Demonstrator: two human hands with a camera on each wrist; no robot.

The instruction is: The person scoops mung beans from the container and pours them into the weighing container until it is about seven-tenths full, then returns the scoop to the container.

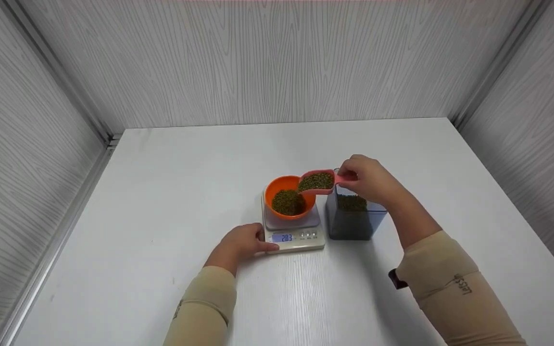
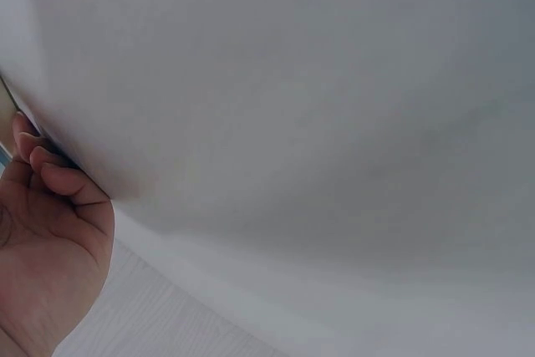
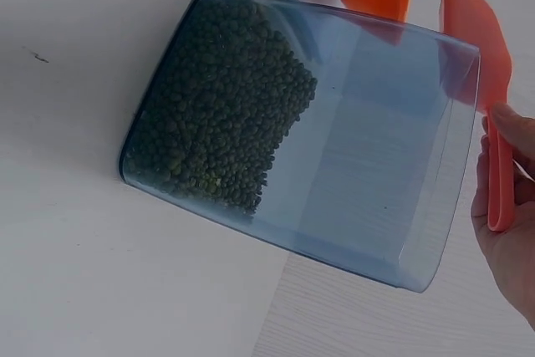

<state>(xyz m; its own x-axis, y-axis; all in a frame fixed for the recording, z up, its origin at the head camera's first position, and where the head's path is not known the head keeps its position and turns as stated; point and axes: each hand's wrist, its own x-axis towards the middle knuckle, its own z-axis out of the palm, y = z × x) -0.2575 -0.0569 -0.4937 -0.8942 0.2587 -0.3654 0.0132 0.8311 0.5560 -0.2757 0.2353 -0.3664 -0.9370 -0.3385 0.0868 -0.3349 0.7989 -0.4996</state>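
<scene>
My right hand (image 1: 367, 177) holds a pink scoop (image 1: 323, 191) by its handle. Green beans, apparently mung beans, fill the scoop, whose front edge is over the right rim of an orange bowl (image 1: 283, 182). More beans (image 1: 287, 203) lie in the bowl, which stands on a white kitchen scale (image 1: 301, 246) with lit digits that look like 203. At the scale's front left corner, my left hand (image 1: 244, 241) grips the edge, thumb along the front. In the left wrist view its fingers (image 2: 63, 177) curl in against the scale's side.
Right beside the scale stands a clear bluish container (image 3: 368, 140), part filled with beans, under my right hand. Everything stands on a white table (image 1: 176, 192). Pale wood-grain panels (image 1: 277, 62) close off the back and both sides.
</scene>
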